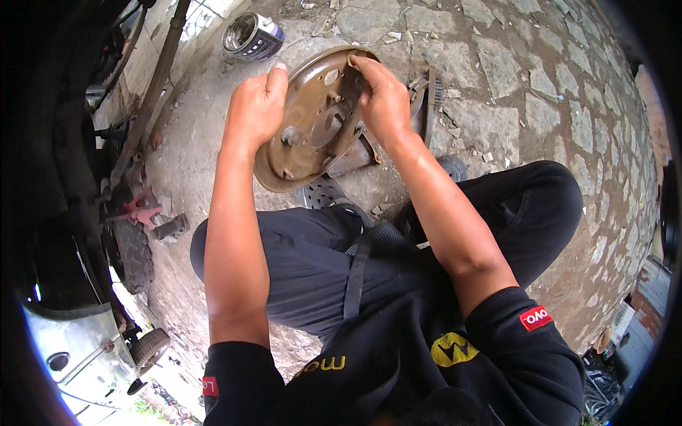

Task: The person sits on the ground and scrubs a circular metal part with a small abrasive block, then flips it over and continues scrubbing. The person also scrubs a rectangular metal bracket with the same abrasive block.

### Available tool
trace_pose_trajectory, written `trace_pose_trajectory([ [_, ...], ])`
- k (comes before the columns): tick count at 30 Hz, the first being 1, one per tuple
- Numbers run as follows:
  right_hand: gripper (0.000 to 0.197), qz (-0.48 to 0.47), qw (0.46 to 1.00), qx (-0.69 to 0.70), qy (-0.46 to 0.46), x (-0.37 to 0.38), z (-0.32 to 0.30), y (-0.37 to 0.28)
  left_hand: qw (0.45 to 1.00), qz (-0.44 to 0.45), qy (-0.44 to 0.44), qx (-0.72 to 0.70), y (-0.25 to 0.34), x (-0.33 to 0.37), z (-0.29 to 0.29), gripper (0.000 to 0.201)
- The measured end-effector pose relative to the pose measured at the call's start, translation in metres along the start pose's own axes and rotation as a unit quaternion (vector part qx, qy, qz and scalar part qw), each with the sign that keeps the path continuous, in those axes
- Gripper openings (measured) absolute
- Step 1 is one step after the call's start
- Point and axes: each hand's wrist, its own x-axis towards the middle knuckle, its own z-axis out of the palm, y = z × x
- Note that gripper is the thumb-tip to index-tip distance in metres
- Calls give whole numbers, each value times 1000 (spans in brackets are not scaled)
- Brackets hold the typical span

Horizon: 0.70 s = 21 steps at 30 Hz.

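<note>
Stone floor [497, 135]. Tin [257, 42] at 11 o'clock of plate [307, 119], contents unclear. Plate's at 12 o'clock; right hand [385, 101] pinches its 1 o'clock rim. Left hand [253, 112] at 10 o'clock: fingertips hidden, can't tell grip.

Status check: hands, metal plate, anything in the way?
Left hand at left of round metal plate, right hand at its top. Plate tilted. Brush right, open tin beyond; neither blocking.
</note>
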Motion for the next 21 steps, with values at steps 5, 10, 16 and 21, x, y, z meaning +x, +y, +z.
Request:
trace_pose_trajectory([
  [5,51,-43,999,2,2,-3,4,-4,1000,1,8,0,0,0,0,58],
  [10,60,-48,999,-1,-19,-4,2,-12,1000,-6,6,9,0,-1,2,59],
  [16,46,125,992,14,-29,-4,-2,19,1000,-20,21,-4,1,-1,3,60],
  [21,39,181,969,138,93,10,-6,-5,999,-38,19,-7,6,-3,5,59],
])
